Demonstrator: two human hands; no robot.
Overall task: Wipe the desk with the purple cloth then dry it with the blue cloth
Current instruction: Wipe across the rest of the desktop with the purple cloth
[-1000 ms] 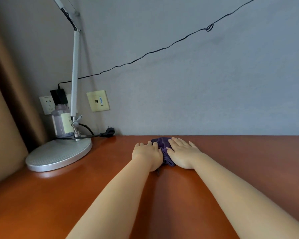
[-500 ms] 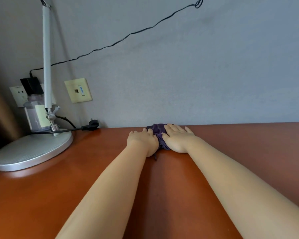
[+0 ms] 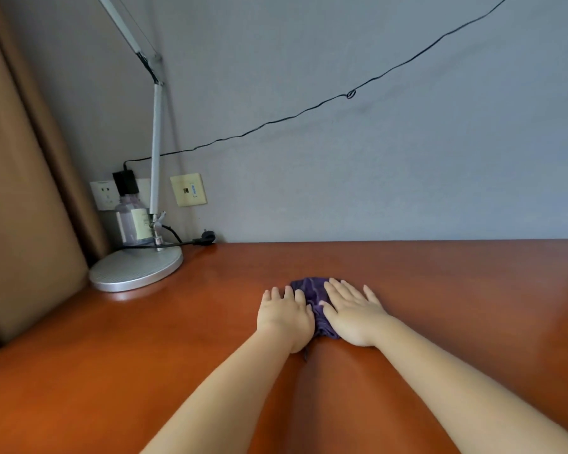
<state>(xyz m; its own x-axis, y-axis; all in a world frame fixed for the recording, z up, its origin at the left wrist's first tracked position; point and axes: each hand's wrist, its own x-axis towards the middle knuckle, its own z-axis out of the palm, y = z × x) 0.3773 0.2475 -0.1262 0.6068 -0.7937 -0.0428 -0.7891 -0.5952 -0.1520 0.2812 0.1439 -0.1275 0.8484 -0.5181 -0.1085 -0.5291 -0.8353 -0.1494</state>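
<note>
A bunched purple cloth (image 3: 313, 298) lies on the reddish-brown desk (image 3: 456, 306), a little way out from the back wall. My left hand (image 3: 284, 314) presses flat on the cloth's left side, fingers straight. My right hand (image 3: 353, 311) presses flat on its right side, fingers spread. Most of the cloth is hidden under both palms; a small dark corner sticks out near my left wrist. No blue cloth is in view.
A desk lamp with a round silver base (image 3: 135, 268) stands at the back left, with a clear bottle (image 3: 132, 221) and a black plug (image 3: 205, 239) behind it. A brown curtain (image 3: 23, 191) hangs at the left. A black cable (image 3: 351, 93) runs across the grey wall.
Both hands have slid the purple cloth back from the wall edge toward me. The view has swung, so the lamp sits further right in the frame.
</note>
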